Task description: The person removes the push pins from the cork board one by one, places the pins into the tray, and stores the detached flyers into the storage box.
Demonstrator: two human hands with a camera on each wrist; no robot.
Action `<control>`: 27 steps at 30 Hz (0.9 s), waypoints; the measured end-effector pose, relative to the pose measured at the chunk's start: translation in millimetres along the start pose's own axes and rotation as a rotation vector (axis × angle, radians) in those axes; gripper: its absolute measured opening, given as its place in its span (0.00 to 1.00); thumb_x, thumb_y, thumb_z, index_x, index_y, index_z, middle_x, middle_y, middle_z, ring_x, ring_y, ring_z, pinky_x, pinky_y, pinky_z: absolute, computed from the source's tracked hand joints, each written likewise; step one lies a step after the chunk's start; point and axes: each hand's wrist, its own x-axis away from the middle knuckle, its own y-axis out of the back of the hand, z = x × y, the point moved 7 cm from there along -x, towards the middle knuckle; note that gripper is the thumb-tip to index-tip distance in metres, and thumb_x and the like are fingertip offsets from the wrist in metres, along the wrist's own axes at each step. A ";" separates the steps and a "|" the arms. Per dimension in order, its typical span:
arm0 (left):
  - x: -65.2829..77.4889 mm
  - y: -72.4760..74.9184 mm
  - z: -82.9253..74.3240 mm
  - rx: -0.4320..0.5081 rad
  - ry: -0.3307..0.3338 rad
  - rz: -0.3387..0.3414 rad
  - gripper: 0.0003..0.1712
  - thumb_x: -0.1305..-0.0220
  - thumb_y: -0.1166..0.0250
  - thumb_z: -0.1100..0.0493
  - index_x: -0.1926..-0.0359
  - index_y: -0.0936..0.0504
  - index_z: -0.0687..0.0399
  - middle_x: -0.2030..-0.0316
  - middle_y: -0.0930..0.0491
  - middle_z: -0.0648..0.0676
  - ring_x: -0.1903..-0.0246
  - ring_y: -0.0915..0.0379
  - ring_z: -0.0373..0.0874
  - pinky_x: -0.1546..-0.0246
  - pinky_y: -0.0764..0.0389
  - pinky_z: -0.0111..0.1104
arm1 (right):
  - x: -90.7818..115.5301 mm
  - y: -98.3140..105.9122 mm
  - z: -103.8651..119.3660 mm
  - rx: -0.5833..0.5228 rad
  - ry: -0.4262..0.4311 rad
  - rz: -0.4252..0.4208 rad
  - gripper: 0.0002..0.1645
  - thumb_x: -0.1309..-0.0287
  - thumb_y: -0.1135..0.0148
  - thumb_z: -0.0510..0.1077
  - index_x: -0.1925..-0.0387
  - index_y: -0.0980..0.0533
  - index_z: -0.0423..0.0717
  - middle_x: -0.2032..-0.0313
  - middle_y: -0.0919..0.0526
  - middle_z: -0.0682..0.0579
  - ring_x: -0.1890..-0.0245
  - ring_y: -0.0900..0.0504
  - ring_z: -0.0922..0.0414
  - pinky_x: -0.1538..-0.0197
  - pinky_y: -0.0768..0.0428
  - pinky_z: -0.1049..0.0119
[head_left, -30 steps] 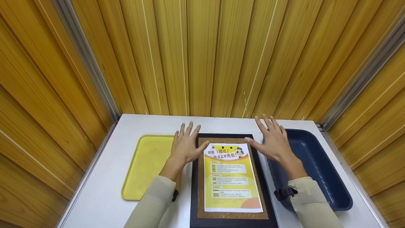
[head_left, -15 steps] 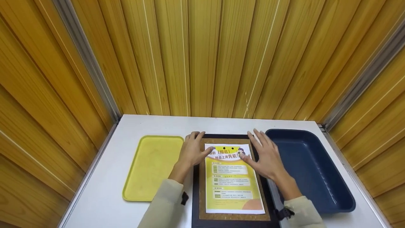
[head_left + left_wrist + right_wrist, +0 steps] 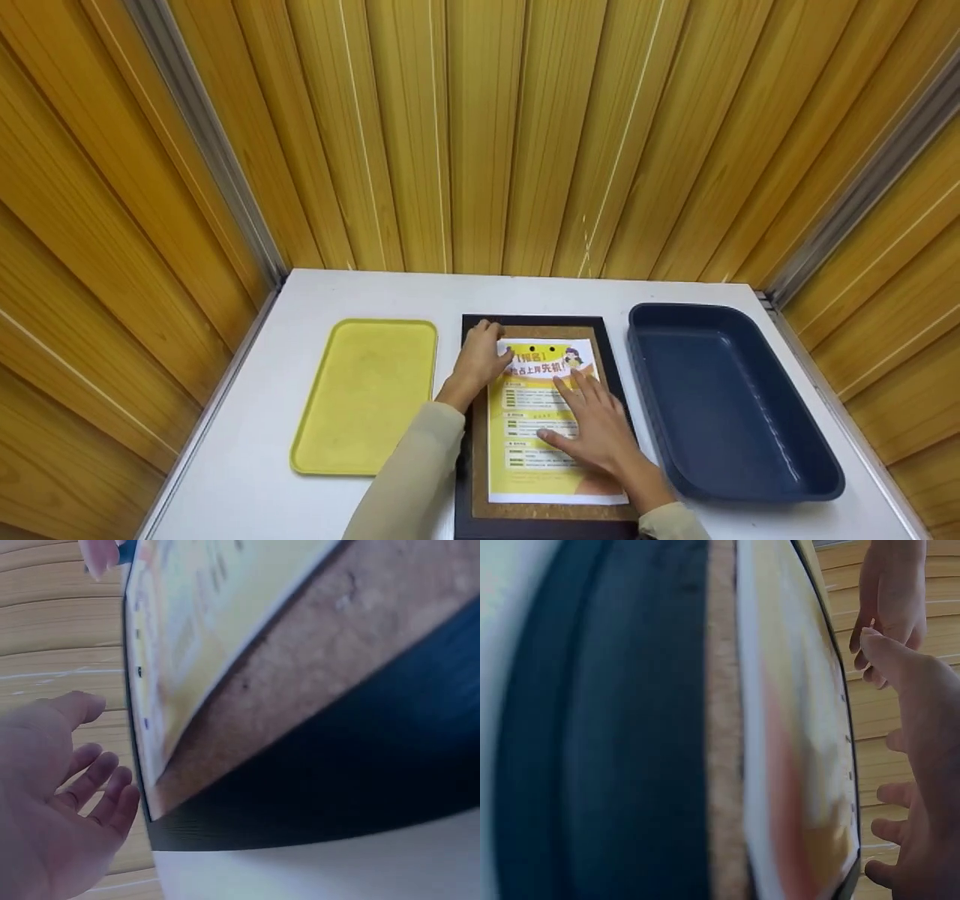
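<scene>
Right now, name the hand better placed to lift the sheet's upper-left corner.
Likely the left hand: it is at that corner of the sheet, while the right hand is over the sheet's middle and right side.

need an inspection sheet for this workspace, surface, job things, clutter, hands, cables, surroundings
Surface: flat white tabletop.
Job's things: rectangular yellow-and-white printed paper sheet lying on a black-framed brown cork board.
Clutter: shallow yellow rectangular tray left of the board, deep navy rectangular tub right; both stand apart from it.
Grippers: bare left hand at the sheet's top-left corner; bare right hand over its right side, fingers spread, contact unclear.
Cables: nothing seen.
Surroundings: yellow-brown wood-grain panel walls, grey corner posts.
</scene>
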 end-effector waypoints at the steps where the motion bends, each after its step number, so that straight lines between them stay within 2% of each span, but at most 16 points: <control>1: -1.8 -2.2 2.9 -0.003 0.009 0.009 0.23 0.29 0.28 0.56 0.37 0.19 0.57 0.42 0.23 0.55 0.37 0.27 0.51 0.36 0.23 0.41 | 0.8 -3.5 -0.5 -0.003 -0.011 0.018 0.60 0.43 0.39 0.83 0.20 0.34 0.52 0.19 0.43 0.37 0.21 0.46 0.32 0.29 0.42 0.25; 4: -6.2 -6.7 9.1 -0.006 0.011 0.020 0.22 0.29 0.29 0.59 0.37 0.19 0.57 0.40 0.23 0.57 0.31 0.30 0.54 0.30 0.28 0.43 | 2.3 -10.2 -0.8 0.003 -0.029 0.061 0.61 0.44 0.41 0.84 0.21 0.33 0.52 0.19 0.43 0.37 0.21 0.45 0.32 0.28 0.44 0.26; 7: -8.8 -9.5 10.8 -0.013 -0.016 0.010 0.19 0.29 0.28 0.61 0.40 0.17 0.57 0.43 0.22 0.57 0.30 0.30 0.55 0.29 0.29 0.43 | 3.4 -13.6 -0.4 0.026 -0.032 0.091 0.62 0.45 0.41 0.85 0.21 0.32 0.52 0.20 0.42 0.36 0.21 0.46 0.32 0.27 0.45 0.27; 11: -9.7 -14.0 10.6 0.001 -0.036 0.001 0.17 0.30 0.28 0.63 0.43 0.16 0.58 0.48 0.21 0.55 0.38 0.25 0.51 0.34 0.24 0.40 | 5.9 -16.8 0.1 0.048 -0.036 0.122 0.63 0.48 0.39 0.86 0.21 0.32 0.51 0.19 0.44 0.36 0.20 0.48 0.31 0.27 0.46 0.26; 17: -8.7 -17.4 13.3 0.043 0.026 -0.049 0.11 0.29 0.29 0.60 0.48 0.14 0.56 0.50 0.21 0.53 0.45 0.25 0.48 0.38 0.23 0.41 | 8.8 -20.3 -0.8 0.048 -0.051 0.130 0.64 0.47 0.39 0.86 0.21 0.33 0.50 0.18 0.46 0.37 0.19 0.51 0.32 0.26 0.49 0.25; 21: -8.6 -17.2 13.0 0.008 0.044 -0.082 0.08 0.28 0.29 0.57 0.52 0.13 0.53 0.53 0.21 0.51 0.48 0.25 0.48 0.41 0.23 0.42 | 8.4 -20.2 -0.1 0.044 -0.047 0.117 0.64 0.47 0.39 0.85 0.21 0.33 0.50 0.18 0.47 0.37 0.19 0.51 0.32 0.26 0.51 0.26; 27: -9.0 -18.8 14.7 -0.006 0.077 -0.100 0.04 0.28 0.29 0.57 0.56 0.13 0.50 0.52 0.20 0.51 0.46 0.23 0.48 0.40 0.22 0.42 | 8.7 -20.3 0.7 0.029 -0.039 0.118 0.63 0.46 0.38 0.84 0.22 0.33 0.48 0.18 0.47 0.36 0.19 0.51 0.31 0.26 0.52 0.25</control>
